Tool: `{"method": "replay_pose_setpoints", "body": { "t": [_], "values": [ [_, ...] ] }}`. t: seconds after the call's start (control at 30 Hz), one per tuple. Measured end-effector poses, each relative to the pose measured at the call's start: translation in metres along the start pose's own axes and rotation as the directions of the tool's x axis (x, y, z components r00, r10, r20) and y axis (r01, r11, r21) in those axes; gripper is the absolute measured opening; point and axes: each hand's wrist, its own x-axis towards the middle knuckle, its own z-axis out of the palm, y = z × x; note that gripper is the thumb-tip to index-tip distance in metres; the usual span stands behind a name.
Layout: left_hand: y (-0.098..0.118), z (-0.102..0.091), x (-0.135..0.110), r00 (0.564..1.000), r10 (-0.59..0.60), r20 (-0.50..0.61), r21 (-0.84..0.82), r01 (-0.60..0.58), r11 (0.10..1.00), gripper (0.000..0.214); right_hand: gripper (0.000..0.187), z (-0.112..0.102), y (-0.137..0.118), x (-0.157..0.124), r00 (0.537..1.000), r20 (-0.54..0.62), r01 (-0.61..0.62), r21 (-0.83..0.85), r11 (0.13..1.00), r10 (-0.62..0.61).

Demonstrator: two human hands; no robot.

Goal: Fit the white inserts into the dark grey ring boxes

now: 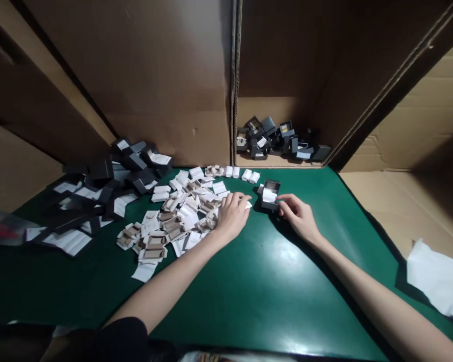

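A small black box [270,205] stands with its lid up on the green table, a white folded insert [269,195] inside it. My right hand [300,217] is at its right side, thumb and forefinger closed on the box's edge. To the left, my left hand [232,217] curls over the edge of a pile of white folded card inserts [189,217]. A bit of white insert [248,205] shows at its fingertips; the rest is hidden under the fingers. Several of the inserts lie with their brown undersides up.
Black boxes with white paper [101,171] are heaped at the left. More small black boxes [283,138] sit in a cardboard compartment at the back. Cardboard walls [166,85] border the green table [249,296]. A white sheet [436,276] lies at the right, a plastic bag [3,229] at the left.
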Motion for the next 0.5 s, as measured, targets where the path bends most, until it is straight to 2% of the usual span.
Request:
{"method": "replay_pose_setpoints", "body": {
  "t": [0.13,0.27,0.37,0.5],
  "values": [
    [-0.0001,-0.0039,-0.0047,0.997,0.006,-0.082,-0.222,-0.025,0.975,0.017,0.026,0.0013,-0.0097,0.0008,0.988,0.111,0.127,-0.185,0.974,-0.107],
    [-0.0016,-0.0053,-0.0076,0.985,-0.054,-0.167,-0.487,-0.034,0.873,0.020,0.022,0.0007,-0.0116,0.0001,0.950,0.206,0.277,-0.225,0.934,-0.232],
    [-0.0039,-0.0014,-0.0084,0.978,-0.133,-0.158,-0.644,0.000,0.765,0.020,0.022,-0.0003,-0.0112,-0.0006,0.933,0.241,0.322,-0.223,0.920,-0.268],
    [-0.0032,0.0043,-0.0086,0.970,-0.230,-0.076,-0.812,0.074,0.580,0.022,0.027,-0.0014,-0.0109,-0.0009,0.919,0.289,0.338,-0.226,0.913,-0.269]
  ]
}}
